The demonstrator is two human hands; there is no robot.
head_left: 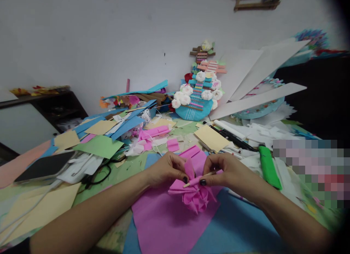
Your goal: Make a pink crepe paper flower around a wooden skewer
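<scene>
Centrally, left hand (pixel 166 170) and right hand (pixel 226 170) each keep a clenched grip on a thin wooden stick (pixel 199 178) wrapped in a pink paper flower (pixel 194 195), held above a pink sheet (pixel 164 221) on the counter (pixel 240 224).

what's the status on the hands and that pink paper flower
Both hands pinching: left hand and right hand on pink paper flower and thin stick. Flower over pink sheet. Nothing blocking.
</scene>
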